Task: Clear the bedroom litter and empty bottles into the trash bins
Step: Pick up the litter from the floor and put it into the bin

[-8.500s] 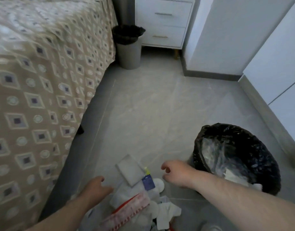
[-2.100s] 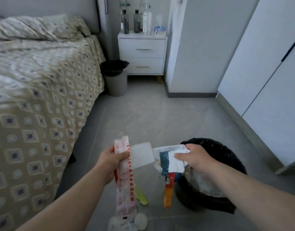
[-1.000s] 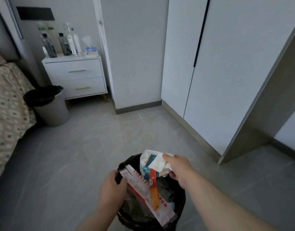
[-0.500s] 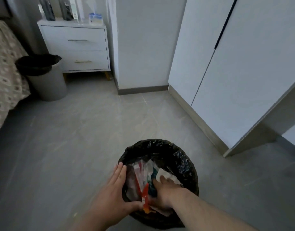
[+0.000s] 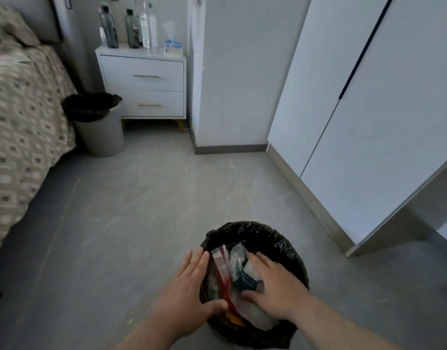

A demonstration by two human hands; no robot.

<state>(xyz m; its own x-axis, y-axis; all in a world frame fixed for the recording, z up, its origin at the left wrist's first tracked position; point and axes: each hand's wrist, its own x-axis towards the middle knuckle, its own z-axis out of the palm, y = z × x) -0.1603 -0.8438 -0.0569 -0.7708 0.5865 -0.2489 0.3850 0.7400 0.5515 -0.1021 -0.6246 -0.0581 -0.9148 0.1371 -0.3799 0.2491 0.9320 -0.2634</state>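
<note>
A trash bin with a black liner (image 5: 273,238) stands on the floor just in front of me. Crumpled wrappers and tissues (image 5: 232,271) fill it, among them a red-and-white packet and a teal one. My left hand (image 5: 189,289) lies flat on the bin's left rim with its fingers spread and the thumb over the litter. My right hand (image 5: 275,281) presses down on the litter from the right, fingers spread, holding nothing. A second bin with a black liner (image 5: 96,122) stands by the bed. Several bottles (image 5: 129,29) stand on the white nightstand (image 5: 144,82).
The bed with a patterned cover (image 5: 23,114) runs along the left. A tissue box (image 5: 173,46) sits on the nightstand beside the bottles. White wardrobe doors (image 5: 369,122) line the right wall. Grey tile floor (image 5: 141,210) lies between the bed and the wardrobe.
Both hands carried the wrappers over the near bin, dropped them in and let go. They now press flat on the litter. My view has tilted up a little.
</note>
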